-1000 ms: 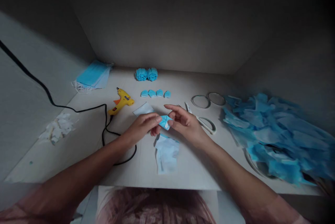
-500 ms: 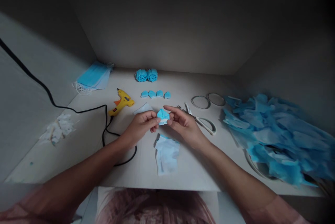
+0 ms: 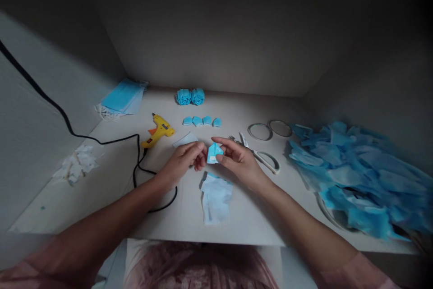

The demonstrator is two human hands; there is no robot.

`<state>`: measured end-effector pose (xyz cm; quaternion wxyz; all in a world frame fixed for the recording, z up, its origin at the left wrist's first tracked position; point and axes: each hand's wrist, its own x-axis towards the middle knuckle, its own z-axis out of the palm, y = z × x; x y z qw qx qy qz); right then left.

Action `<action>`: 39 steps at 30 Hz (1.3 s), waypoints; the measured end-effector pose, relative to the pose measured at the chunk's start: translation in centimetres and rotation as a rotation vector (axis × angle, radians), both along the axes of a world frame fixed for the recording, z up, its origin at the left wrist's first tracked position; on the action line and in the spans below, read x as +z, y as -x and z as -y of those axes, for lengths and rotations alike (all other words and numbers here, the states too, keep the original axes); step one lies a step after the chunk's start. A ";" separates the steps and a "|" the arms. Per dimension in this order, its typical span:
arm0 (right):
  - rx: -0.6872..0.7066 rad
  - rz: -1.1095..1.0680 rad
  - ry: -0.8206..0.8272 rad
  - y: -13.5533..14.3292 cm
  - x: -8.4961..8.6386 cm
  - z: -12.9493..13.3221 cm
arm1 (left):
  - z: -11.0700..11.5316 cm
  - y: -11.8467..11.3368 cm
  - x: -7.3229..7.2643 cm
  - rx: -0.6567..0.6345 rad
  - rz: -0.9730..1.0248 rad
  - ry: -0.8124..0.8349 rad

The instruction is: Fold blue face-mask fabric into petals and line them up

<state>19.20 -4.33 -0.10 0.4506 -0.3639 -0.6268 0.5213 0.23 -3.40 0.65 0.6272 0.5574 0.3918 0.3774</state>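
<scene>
My right hand (image 3: 239, 157) pinches a small folded piece of blue mask fabric (image 3: 214, 153) between thumb and fingers. The piece has a pointed top and creases that meet near its middle. Close to its left edge is my left hand (image 3: 186, 159), with thumb and fingers drawn together; whether anything lies between those fingertips is hidden. Below both hands, pale blue fabric pieces (image 3: 217, 201) lie on the table. Scissors (image 3: 267, 161) with white handles rest just beyond my right hand, partly covered by it. A flat pale piece (image 3: 185, 139) lies behind my left hand.
A yellow glue gun (image 3: 158, 130) lies left with its black cord (image 3: 98, 143). Several folded blue petals (image 3: 202, 121) form a row before two blue rolled flowers (image 3: 191, 96). Masks (image 3: 122, 97), scraps (image 3: 77, 165), metal rings (image 3: 260, 131) and a blue fabric heap (image 3: 361, 176) surround them.
The folded piece has shifted slightly right and turned more upright in my right hand. My left thumb and fingers have come off its left side and drawn together.
</scene>
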 end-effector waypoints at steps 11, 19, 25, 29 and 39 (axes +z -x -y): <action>-0.249 0.158 -0.147 -3.2 1.4 -1.9 | 0.0 -0.1 0.4 0.034 -0.116 -0.019; -0.510 0.786 -0.313 -7.6 1.2 -4.6 | 0.3 -0.3 0.9 0.113 -0.114 -0.010; -0.360 0.983 -0.280 -6.9 1.4 -3.9 | 0.0 -0.2 0.3 0.106 -0.066 -0.005; -0.329 1.050 -0.297 -6.8 1.1 -3.9 | 0.0 -0.3 0.4 0.104 -0.041 -0.011; -0.425 1.062 -0.254 -6.7 -0.1 -4.4 | 0.3 -0.4 1.0 0.095 -0.070 -0.002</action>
